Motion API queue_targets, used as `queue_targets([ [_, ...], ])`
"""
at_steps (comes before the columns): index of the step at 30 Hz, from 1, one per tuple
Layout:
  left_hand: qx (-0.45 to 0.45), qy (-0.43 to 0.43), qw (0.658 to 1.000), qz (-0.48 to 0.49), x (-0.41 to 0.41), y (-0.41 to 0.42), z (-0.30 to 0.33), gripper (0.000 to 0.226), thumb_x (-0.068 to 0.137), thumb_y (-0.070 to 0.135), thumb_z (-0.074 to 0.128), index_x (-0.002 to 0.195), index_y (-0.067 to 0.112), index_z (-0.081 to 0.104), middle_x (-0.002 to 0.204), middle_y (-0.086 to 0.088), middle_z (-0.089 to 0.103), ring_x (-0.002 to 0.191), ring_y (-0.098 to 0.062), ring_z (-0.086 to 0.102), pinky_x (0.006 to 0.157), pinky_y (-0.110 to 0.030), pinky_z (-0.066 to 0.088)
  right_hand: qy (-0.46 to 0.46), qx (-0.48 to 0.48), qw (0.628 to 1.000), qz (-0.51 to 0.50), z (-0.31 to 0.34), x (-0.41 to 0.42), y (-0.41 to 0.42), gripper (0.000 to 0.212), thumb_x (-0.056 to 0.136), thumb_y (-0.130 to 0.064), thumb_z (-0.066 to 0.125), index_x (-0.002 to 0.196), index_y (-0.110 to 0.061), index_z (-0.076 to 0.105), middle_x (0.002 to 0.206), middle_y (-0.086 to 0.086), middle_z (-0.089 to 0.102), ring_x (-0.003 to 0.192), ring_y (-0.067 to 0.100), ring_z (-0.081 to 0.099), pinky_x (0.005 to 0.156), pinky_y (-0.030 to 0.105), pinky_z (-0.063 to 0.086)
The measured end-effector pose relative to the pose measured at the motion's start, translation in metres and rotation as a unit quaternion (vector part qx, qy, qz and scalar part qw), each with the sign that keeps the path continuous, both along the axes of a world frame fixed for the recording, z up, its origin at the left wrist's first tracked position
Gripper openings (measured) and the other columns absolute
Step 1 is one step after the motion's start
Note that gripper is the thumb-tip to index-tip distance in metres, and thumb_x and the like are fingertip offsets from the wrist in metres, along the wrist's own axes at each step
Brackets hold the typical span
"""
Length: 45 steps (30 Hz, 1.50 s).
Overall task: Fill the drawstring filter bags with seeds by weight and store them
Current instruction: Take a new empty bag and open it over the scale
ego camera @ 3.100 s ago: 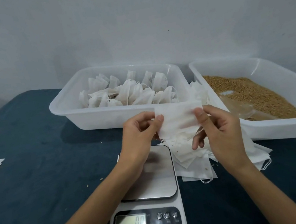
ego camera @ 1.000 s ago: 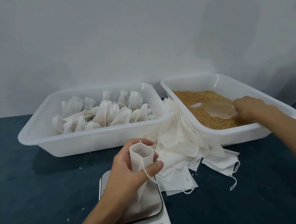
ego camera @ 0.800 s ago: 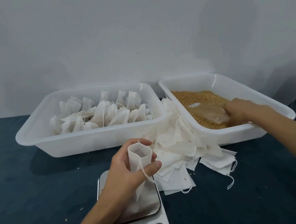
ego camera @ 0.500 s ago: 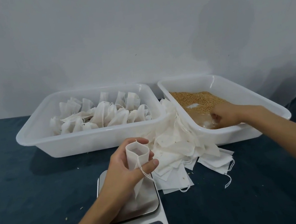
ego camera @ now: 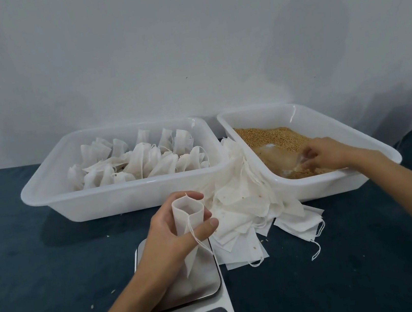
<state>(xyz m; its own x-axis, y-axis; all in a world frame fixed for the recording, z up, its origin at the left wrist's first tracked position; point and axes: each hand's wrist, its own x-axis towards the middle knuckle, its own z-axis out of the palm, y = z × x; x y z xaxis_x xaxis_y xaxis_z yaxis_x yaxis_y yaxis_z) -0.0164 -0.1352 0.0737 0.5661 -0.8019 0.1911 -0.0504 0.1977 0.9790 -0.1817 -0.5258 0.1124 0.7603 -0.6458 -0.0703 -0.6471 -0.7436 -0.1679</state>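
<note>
Scooping has begun: a moment ago the right hand (ego camera: 328,151) only rested on the clear scoop (ego camera: 278,157) at the far side of the seed tub (ego camera: 311,185); now it has dragged the scoop nearer, fingers curled on its handle, low in the seeds (ego camera: 263,134). Filling should come next. Over the scale (ego camera: 185,273), the left hand (ego camera: 174,235) pinches an empty filter bag (ego camera: 188,216) between thumb and fingers, mouth held open and pointing up, its long axis near upright, tilted slightly
</note>
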Motion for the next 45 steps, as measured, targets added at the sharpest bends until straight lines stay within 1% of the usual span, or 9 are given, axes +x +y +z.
queue_targets([
  [5, 0.005, -0.009, 1.000, 0.008, 0.000, -0.001, -0.002, 0.042, 0.071, 0.044, 0.083, 0.106, 0.024, 0.072, 0.098, -0.010, 0.073, 0.086, -0.017, 0.069, 0.075, -0.022, 0.056, -0.107, 0.006, 0.994, 0.002, 0.022, -0.010, 0.007, 0.005, 0.094, -0.017, 0.070, 0.096, -0.016, 0.066, 0.097, 0.002, 0.073, 0.079, 0.012, 0.069, 0.071, 0.021, 0.046],
  [10, 0.003, -0.024, 0.999, 0.022, 0.001, -0.002, -0.004, 0.032, 0.076, 0.030, 0.082, 0.104, 0.021, 0.071, 0.096, -0.007, 0.074, 0.084, -0.015, 0.070, 0.074, -0.022, 0.055, -0.139, -0.013, 0.989, 0.048, 0.049, -0.002, 0.041, 0.012, 0.093, -0.017, 0.070, 0.103, -0.011, 0.069, 0.104, -0.001, 0.070, 0.095, 0.015, 0.064, 0.086, 0.031, 0.045],
  [14, 0.001, -0.034, 0.999, 0.024, 0.002, -0.001, -0.006, 0.038, 0.073, 0.031, 0.085, 0.106, 0.019, 0.070, 0.094, -0.006, 0.074, 0.085, -0.016, 0.072, 0.077, -0.025, 0.056, -0.164, 0.010, 0.978, 0.129, 0.064, 0.004, 0.087, 0.008, 0.094, -0.019, 0.070, 0.101, -0.018, 0.069, 0.109, -0.011, 0.070, 0.106, 0.006, 0.064, 0.089, 0.015, 0.047],
  [17, 0.004, -0.039, 0.999, 0.017, 0.008, 0.005, -0.007, 0.042, 0.071, 0.039, 0.085, 0.107, 0.023, 0.070, 0.094, -0.007, 0.074, 0.087, -0.022, 0.071, 0.082, -0.037, 0.059, -0.182, 0.049, 0.963, 0.193, 0.072, 0.007, 0.123, 0.022, 0.092, -0.013, 0.071, 0.111, -0.025, 0.070, 0.112, -0.017, 0.070, 0.107, -0.007, 0.063, 0.087, 0.004, 0.043],
  [21, 0.007, -0.037, 0.999, 0.004, 0.016, 0.013, -0.009, 0.039, 0.073, 0.034, 0.087, 0.107, 0.027, 0.070, 0.096, -0.008, 0.073, 0.092, -0.028, 0.072, 0.090, -0.051, 0.058, -0.178, 0.044, 0.949, 0.257, 0.079, 0.013, 0.161, 0.026, 0.091, -0.014, 0.072, 0.116, -0.022, 0.072, 0.110, -0.024, 0.070, 0.105, -0.011, 0.063, 0.087, 0.006, 0.043],
  [31, -0.006, 0.018, 1.000, 0.001, 0.016, 0.016, -0.006, 0.030, 0.079, 0.022, 0.084, 0.106, 0.024, 0.070, 0.091, 0.003, 0.074, 0.094, -0.014, 0.074, 0.078, -0.022, 0.056, -0.136, -0.050, 0.943, 0.298, 0.097, 0.029, 0.186, 0.036, 0.083, -0.014, 0.078, 0.117, -0.027, 0.073, 0.105, -0.018, 0.071, 0.100, -0.006, 0.061, 0.088, 0.001, 0.036],
  [37, 0.014, 0.023, 1.000, -0.014, 0.007, 0.014, -0.008, 0.032, 0.086, 0.007, 0.083, 0.114, 0.010, 0.068, 0.090, -0.001, 0.072, 0.086, -0.011, 0.069, 0.079, -0.024, 0.056, -0.103, -0.133, 0.930, 0.326, 0.102, 0.036, 0.191, 0.040, 0.082, -0.011, 0.078, 0.120, -0.024, 0.073, 0.101, -0.013, 0.066, 0.094, 0.013, 0.057, 0.088, 0.031, 0.038],
  [41, 0.018, 0.022, 0.999, -0.015, 0.006, 0.014, -0.009, 0.037, 0.086, 0.005, 0.082, 0.120, 0.009, 0.069, 0.099, -0.010, 0.076, 0.093, -0.013, 0.071, 0.093, -0.030, 0.057, -0.092, -0.151, 0.927, 0.332, 0.101, 0.038, 0.192, 0.040, 0.083, -0.014, 0.078, 0.121, -0.025, 0.073, 0.101, -0.006, 0.069, 0.092, 0.017, 0.053, 0.090, 0.037, 0.037],
  [45, 0.024, 0.006, 1.000, -0.018, 0.005, 0.014, -0.009, 0.039, 0.087, 0.006, 0.082, 0.123, 0.012, 0.070, 0.101, -0.001, 0.076, 0.097, -0.010, 0.071, 0.096, -0.028, 0.055, -0.092, -0.162, 0.924, 0.333, 0.100, 0.039, 0.192, 0.039, 0.083, -0.013, 0.078, 0.121, -0.025, 0.073, 0.101, -0.004, 0.070, 0.092, 0.017, 0.050, 0.090, 0.041, 0.039],
])
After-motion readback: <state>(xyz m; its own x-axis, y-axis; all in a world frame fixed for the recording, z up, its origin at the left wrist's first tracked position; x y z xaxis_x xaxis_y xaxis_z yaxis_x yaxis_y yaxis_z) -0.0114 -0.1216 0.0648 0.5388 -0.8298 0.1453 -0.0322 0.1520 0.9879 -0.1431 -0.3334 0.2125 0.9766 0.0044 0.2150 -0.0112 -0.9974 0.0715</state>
